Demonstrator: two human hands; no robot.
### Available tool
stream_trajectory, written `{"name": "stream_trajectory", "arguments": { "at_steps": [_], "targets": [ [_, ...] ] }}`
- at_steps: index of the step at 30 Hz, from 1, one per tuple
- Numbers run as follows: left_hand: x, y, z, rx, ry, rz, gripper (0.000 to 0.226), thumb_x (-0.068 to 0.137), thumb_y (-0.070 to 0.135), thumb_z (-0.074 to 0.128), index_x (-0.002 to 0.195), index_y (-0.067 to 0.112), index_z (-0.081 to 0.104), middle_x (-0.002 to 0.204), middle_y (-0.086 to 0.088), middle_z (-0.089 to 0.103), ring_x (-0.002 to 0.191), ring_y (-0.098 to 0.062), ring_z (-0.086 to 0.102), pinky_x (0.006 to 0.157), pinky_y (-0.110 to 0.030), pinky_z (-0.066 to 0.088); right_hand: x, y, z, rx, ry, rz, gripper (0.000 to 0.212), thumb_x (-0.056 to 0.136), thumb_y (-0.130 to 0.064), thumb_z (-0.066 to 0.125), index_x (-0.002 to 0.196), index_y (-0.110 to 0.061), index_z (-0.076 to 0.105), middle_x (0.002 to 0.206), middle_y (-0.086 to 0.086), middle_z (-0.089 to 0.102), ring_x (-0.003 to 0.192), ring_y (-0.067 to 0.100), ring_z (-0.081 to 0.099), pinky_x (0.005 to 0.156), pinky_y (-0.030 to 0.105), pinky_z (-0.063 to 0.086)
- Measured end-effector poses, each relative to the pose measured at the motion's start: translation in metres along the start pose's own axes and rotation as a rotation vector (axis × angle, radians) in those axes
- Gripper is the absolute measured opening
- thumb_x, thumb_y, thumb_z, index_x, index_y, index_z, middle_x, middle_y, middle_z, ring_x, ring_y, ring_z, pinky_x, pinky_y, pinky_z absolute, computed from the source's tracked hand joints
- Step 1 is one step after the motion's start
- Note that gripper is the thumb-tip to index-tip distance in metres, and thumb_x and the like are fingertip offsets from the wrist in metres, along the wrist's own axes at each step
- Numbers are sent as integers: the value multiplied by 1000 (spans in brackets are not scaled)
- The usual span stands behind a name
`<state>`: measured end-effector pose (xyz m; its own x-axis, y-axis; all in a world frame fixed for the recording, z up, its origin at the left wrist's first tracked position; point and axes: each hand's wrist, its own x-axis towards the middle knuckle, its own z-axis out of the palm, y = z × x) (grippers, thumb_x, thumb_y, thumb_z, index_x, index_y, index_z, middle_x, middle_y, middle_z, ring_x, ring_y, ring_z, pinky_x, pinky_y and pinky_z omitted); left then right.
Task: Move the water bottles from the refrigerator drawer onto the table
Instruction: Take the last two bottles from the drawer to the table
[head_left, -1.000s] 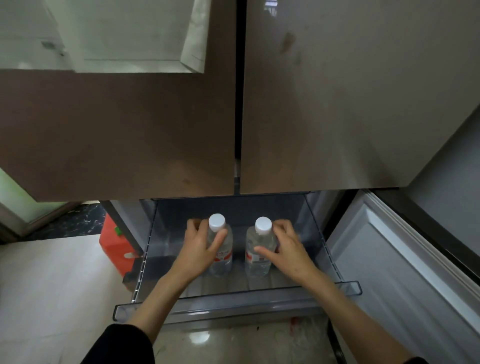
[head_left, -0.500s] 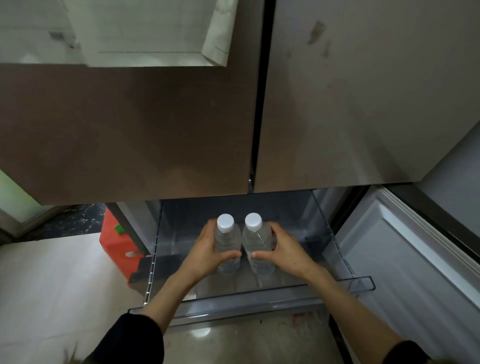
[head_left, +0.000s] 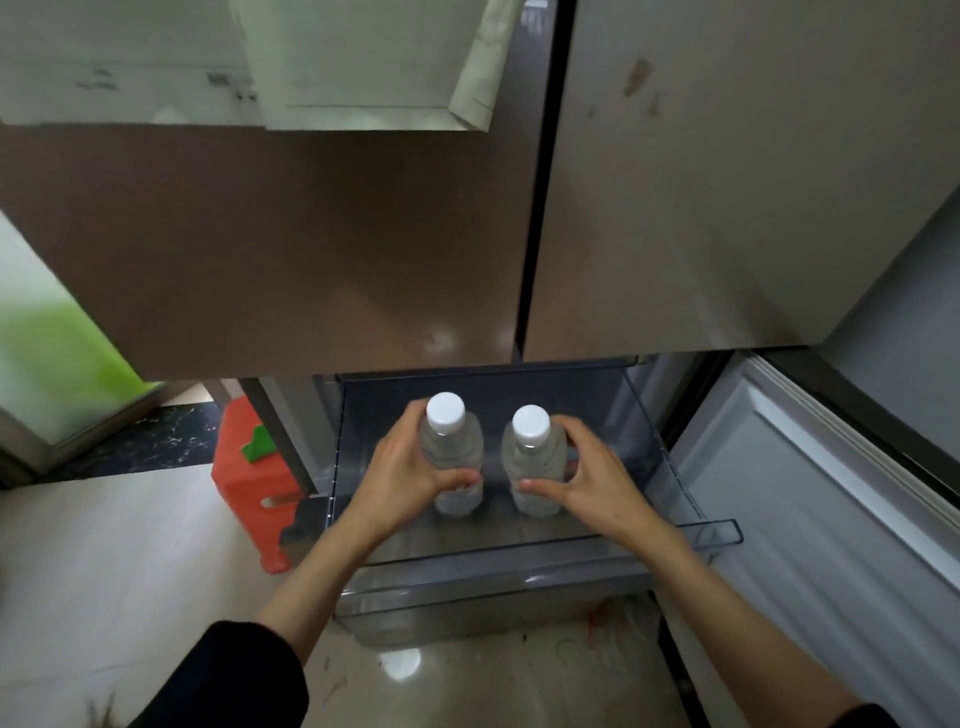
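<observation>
Far left I see a red stool (head_left: 249, 483) on the floor beside the fridge, touched by nothing. Next comes my left hand (head_left: 405, 478), fingers and thumb wrapped round the left bottle (head_left: 451, 462), then my right hand (head_left: 587, 483) wrapped the same way round the right bottle (head_left: 535, 467). Both bottles stand upright over the open drawer (head_left: 717, 532), white caps toward me.

A second ago the bottles were lower in the drawer with my hands just closing on them; half a second ago they were pressed together. Now they sit higher in view with a gap between them, so I judge both are lifted, or nearly so, and the carry to the table can begin. Raising them much further brings the caps near the lower edge of the fridge doors (head_left: 311, 234) above, so I would draw them back toward me first.

The bottle bases are hard to read through the clear plastic; I cannot tell whether they have fully left the drawer floor. The labels are behind my fingers. The table is not in view, and the left edge is blurred.
</observation>
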<state>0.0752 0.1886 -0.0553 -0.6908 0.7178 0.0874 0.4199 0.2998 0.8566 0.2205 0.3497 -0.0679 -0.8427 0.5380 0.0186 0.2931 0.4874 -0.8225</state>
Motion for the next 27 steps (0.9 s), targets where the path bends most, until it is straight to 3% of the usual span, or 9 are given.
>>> {"name": "stream_trajectory", "arguments": {
  "at_steps": [4, 6, 10, 14, 19, 22, 27],
  "targets": [
    [-25, 27, -23, -36, 109, 35, 71, 59, 18, 85, 112, 35, 41, 102, 25, 52, 101, -9, 53, 83, -21, 41, -7, -33, -17, 58, 42, -147, 63, 67, -26, 82, 116, -33, 43, 116, -12, 52, 105, 4, 51, 88, 16, 41],
    [-38, 41, -33, -78, 170, 45, 75, 59, 20, 85, 116, 35, 40, 108, 18, 55, 105, -8, 53, 89, -26, 45, -13, -48, -24, 144, 47, -178, 63, 67, -23, 81, 117, -33, 43, 114, -14, 52, 103, 1, 50, 84, 11, 40],
    [-70, 74, -48, -159, 360, 64, 81, 52, 37, 80, 123, 28, 41, 123, 4, 54, 111, -12, 55, 93, -32, 48, -27, -76, -35, 339, 35, -242, 59, 65, -33, 77, 116, -29, 46, 109, -15, 56, 102, 1, 55, 82, 16, 45],
    [-110, 98, -60, -244, 583, 44, 68, 62, 33, 72, 123, 26, 42, 123, 0, 57, 107, -14, 59, 85, -28, 51, -45, -102, -27, 486, -78, -277, 60, 64, -41, 70, 116, -19, 51, 106, -4, 63, 95, 7, 62, 76, 21, 52],
    [-176, 86, -70, -252, 803, -68, 58, 67, 39, 66, 119, 19, 47, 108, 7, 60, 94, -2, 59, 78, -20, 50, -69, -120, 13, 535, -235, -274, 25, 80, -21, 68, 100, -24, 53, 93, -4, 65, 80, 6, 65, 68, 18, 54],
    [-221, 68, -78, -216, 909, -150, 39, 77, 26, 68, 111, 25, 50, 98, 19, 57, 90, 2, 58, 78, -23, 49, -88, -132, 47, 523, -331, -296, 24, 80, -22, 70, 96, -27, 52, 94, -3, 65, 83, 12, 64, 70, 22, 54],
    [-310, 44, -107, -208, 1088, -261, 30, 80, 24, 67, 104, 32, 50, 102, 7, 63, 94, -14, 64, 83, -35, 53, -131, -169, 115, 462, -527, -368, 28, 82, -25, 67, 105, -23, 52, 95, -5, 62, 84, 8, 62, 63, 14, 51]
  ]
}}
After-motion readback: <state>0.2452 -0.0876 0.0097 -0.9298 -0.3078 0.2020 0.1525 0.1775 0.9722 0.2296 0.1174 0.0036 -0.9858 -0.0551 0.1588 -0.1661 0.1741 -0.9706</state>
